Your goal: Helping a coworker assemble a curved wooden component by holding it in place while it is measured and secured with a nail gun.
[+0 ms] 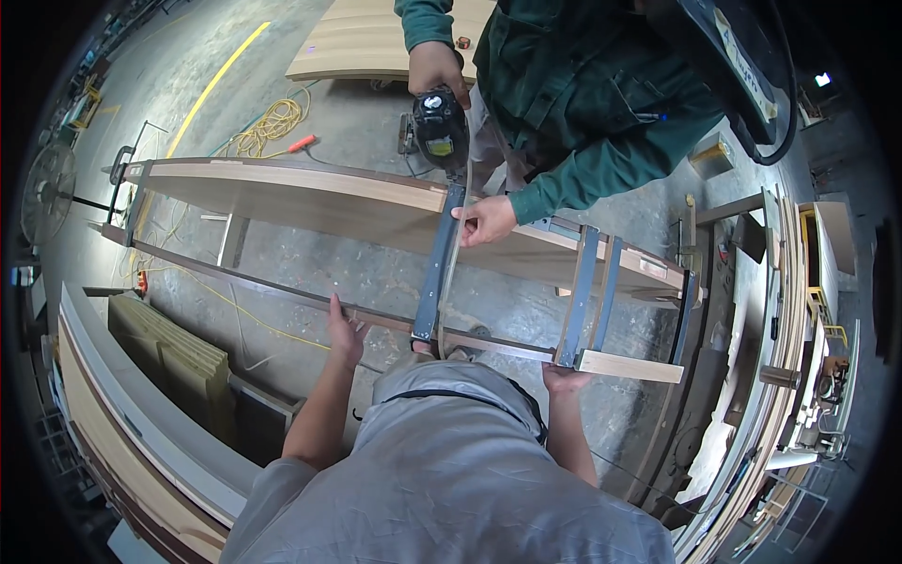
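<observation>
A long wooden frame (319, 184) is spanned crosswise by several blue-grey metal bars, one (439, 263) in the middle. My left hand (346, 336) holds its near rail (282, 290), a finger reaching up past the edge. At the near right, my right hand (564, 378) cups the rail from below by a short pale wood block (629, 367); its fingers are mostly hidden. Across from me, a person in a green jacket holds a black power tool (442, 132) over the middle bar's far end. That person's other hand (489, 221) touches a thin strip beside the bar.
Boards and yellowish panels (169, 362) stand close on my left. Stacked long strips (752, 376) line the right. A yellow cord (274, 120) lies coiled on the floor behind the frame. Further back is a wooden board table (362, 42); a fan (49, 183) stands far left.
</observation>
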A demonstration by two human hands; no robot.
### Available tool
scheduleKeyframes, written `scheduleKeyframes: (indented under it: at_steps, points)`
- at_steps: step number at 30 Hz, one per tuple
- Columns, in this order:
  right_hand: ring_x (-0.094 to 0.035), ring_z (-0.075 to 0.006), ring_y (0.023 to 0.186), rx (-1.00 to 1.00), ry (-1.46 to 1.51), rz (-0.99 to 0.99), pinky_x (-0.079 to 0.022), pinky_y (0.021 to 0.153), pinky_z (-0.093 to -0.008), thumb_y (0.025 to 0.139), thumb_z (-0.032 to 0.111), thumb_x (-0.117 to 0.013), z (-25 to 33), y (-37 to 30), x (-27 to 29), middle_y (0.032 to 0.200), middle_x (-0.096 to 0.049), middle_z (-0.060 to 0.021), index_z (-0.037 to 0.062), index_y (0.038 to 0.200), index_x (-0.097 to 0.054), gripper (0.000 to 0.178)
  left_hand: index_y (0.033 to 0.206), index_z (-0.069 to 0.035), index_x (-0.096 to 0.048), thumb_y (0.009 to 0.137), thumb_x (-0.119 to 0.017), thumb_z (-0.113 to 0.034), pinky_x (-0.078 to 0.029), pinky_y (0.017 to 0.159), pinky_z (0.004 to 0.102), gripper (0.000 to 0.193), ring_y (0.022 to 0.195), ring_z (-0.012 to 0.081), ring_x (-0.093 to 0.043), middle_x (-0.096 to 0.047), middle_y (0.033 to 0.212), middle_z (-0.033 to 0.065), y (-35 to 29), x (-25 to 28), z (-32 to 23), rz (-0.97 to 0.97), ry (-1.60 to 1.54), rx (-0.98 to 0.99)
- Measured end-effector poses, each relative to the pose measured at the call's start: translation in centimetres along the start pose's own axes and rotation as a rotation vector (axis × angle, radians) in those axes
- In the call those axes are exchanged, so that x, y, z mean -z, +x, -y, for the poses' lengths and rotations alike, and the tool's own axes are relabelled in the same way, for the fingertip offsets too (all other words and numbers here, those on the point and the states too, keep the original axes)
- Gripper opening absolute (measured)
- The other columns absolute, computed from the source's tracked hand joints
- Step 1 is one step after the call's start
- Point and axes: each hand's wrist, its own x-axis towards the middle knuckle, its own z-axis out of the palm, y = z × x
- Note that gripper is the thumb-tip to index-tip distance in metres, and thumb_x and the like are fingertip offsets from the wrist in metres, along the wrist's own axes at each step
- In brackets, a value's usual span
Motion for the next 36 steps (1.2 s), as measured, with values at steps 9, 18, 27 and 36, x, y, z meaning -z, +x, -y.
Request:
scheduleKeyframes:
  at_steps: [9, 18, 27, 36]
  points:
    - [-0.06, -0.0249, 0.082, -0.009, 0.011, 0.034, -0.048, 0.075, -0.0408, 0.078, 0.064, -0.045, 0.1, 0.4, 0.3, 0.095, -0.063, -0.0063, 0.0158, 0.103, -0.058, 0.056, 0.138, -0.017, -0.03, 0.088, -0.048, -0.061, -0.042, 0.093, 0.0489, 0.069, 0.119, 0.0279, -0.046, -0.039, 0.138, 0.0052, 1.5, 0.3, 1.1, -0.045, 0.006, -0.012]
    - [-0.06, -0.0239, 0.087, 0.015, 0.011, -0.004, -0.048, 0.075, -0.0408, 0.079, 0.064, -0.044, 0.0, 0.2, 0.2, 0.1, -0.062, -0.005, 0.0173, 0.11, -0.057, 0.058, 0.14, -0.017, -0.026, 0.087, -0.051, -0.061, -0.044, 0.09, 0.047, 0.073, 0.117, 0.0272, -0.048, -0.038, 0.137, 0.0057, 0.3, -0.9, 0.6, -0.064, 0.03, -0.043]
    - [-0.059, -0.0229, 0.084, -0.011, -0.01, 0.036, -0.046, 0.073, -0.0395, 0.079, 0.063, -0.043, 0.0, 0.3, 0.2, 0.096, -0.063, -0.0039, 0.0178, 0.105, -0.059, 0.055, 0.141, -0.018, -0.025, 0.087, -0.05, -0.062, -0.046, 0.087, 0.0442, 0.074, 0.113, 0.0268, -0.05, -0.04, 0.135, 0.0071, 1.1, 0.0, 0.9, -0.065, 0.035, -0.026]
    - [-0.058, -0.0235, 0.082, -0.017, -0.005, 0.007, -0.046, 0.078, -0.0408, 0.078, 0.066, -0.042, -0.1, 0.8, 0.7, 0.094, -0.063, -0.0039, 0.0171, 0.104, -0.06, 0.058, 0.141, -0.017, -0.025, 0.086, -0.05, -0.063, -0.045, 0.087, 0.0446, 0.076, 0.113, 0.028, -0.05, -0.039, 0.136, 0.0074, 1.0, -0.1, 0.9, -0.062, 0.038, -0.029]
